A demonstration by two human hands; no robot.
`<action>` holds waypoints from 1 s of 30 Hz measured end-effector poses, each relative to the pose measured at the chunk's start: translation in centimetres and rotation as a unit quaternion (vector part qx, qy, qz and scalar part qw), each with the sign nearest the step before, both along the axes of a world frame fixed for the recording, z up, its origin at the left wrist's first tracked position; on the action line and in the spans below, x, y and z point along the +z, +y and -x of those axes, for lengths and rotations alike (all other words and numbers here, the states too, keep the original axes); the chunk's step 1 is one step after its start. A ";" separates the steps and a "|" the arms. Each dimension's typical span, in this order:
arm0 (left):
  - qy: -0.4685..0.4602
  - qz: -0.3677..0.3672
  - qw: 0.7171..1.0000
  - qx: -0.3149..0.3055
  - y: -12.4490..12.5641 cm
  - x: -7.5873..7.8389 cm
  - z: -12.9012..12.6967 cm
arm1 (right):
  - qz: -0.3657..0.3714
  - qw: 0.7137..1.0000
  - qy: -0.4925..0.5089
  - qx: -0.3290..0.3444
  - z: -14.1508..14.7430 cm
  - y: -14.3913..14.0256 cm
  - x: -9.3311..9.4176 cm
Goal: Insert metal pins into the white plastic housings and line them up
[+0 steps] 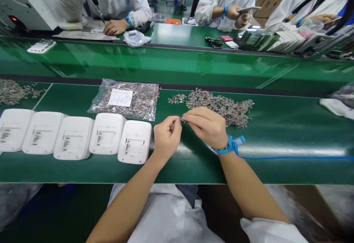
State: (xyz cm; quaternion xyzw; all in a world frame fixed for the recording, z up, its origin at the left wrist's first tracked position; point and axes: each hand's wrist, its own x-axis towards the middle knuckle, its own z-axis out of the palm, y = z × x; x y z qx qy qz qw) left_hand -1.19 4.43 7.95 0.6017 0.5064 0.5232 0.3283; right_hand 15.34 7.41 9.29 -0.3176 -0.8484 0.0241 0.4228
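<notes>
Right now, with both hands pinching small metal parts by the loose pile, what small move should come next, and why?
Probably carry the small metal part left to the nearest white casing. The left hand and right hand meet fingertip to fingertip on it, just in front of the loose pile, and five casings lie in a row beside the left hand. Whether the part is separated cannot be told.

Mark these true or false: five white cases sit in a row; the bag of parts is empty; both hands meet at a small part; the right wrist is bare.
1. Five white cases sit in a row: true.
2. The bag is empty: false, it holds metal parts and a label.
3. The left hand and right hand meet at a small part: true.
4. The right wrist is bare: false, it wears a blue strap.
</notes>
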 end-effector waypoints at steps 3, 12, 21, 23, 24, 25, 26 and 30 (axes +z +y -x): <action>0.056 -0.032 0.998 0.024 0.0 -0.3 -0.1 | -0.026 1.000 -0.009 0.013 0.1 0.0 -0.2; 0.174 -0.136 0.972 0.078 0.0 -0.8 -0.3 | -0.027 0.999 0.016 0.017 0.8 -0.1 0.0; -0.164 0.106 0.980 -0.049 0.7 -0.4 -0.1 | -0.147 0.986 -0.064 -0.045 0.7 -0.2 -0.3; -0.201 0.123 0.970 -0.062 0.8 -0.6 -0.1 | -0.157 0.986 -0.046 -0.023 0.6 0.0 -0.5; -0.202 0.125 0.970 -0.061 0.8 -0.6 -0.2 | -0.152 0.988 -0.034 -0.010 0.5 0.1 -0.6; -0.188 0.118 0.974 -0.054 0.7 -0.6 -0.2 | -0.139 0.990 -0.021 0.004 0.5 0.2 -0.6; -0.159 0.104 0.981 -0.041 0.5 -0.5 -0.2 | -0.119 0.993 -0.008 0.017 0.5 0.2 -0.6; 0.006 0.005 1.000 0.024 -0.1 -0.2 -0.2 | -0.028 0.997 0.056 0.054 0.9 0.1 -0.1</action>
